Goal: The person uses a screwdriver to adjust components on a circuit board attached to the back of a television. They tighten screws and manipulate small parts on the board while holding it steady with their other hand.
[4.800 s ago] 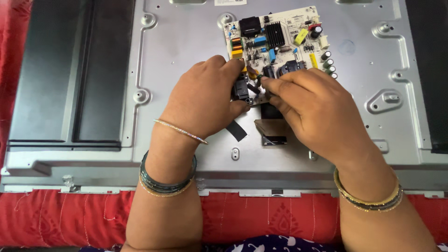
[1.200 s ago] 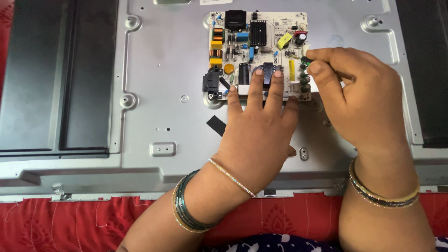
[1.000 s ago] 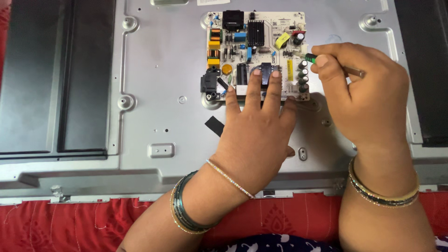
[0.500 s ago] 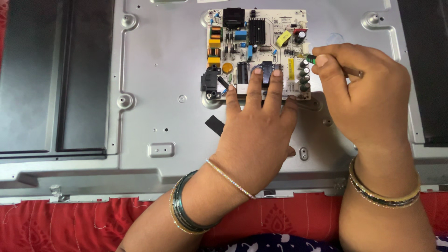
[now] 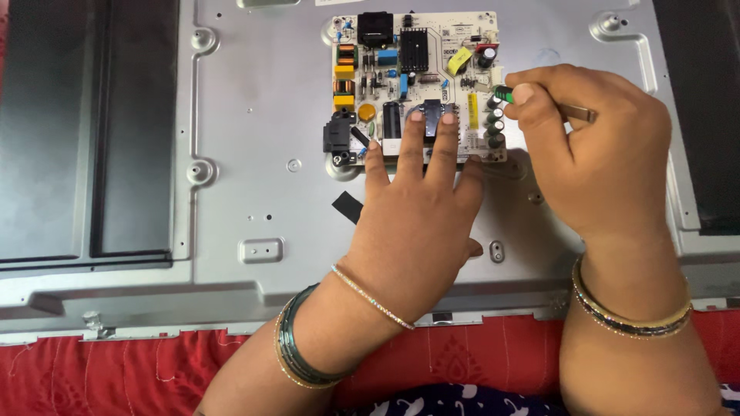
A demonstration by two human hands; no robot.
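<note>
Left hand [image 5: 420, 223] spread flat, fingers apart, fingertips [image 5: 416, 117] pressing on the lower edge of a white rectangular circuit board [image 5: 416, 85] studded with black, yellow and blue components. Right hand [image 5: 593, 154] just to the right, fingers pinched together on a thin metal tool with a green tip [image 5: 505, 94], tip touching the board's right edge by a row of small dark cylindrical capacitors [image 5: 495, 123]. Beneath both hands, a broad grey stamped-metal back panel [image 5: 262, 192], matte, with raised screw bosses. Left of the left wrist, a small black tape strip [image 5: 348, 206]. Farther left, a smooth black plastic section [image 5: 85, 131]. Nearest the wrists, patterned red cloth [image 5: 116, 377].
</note>
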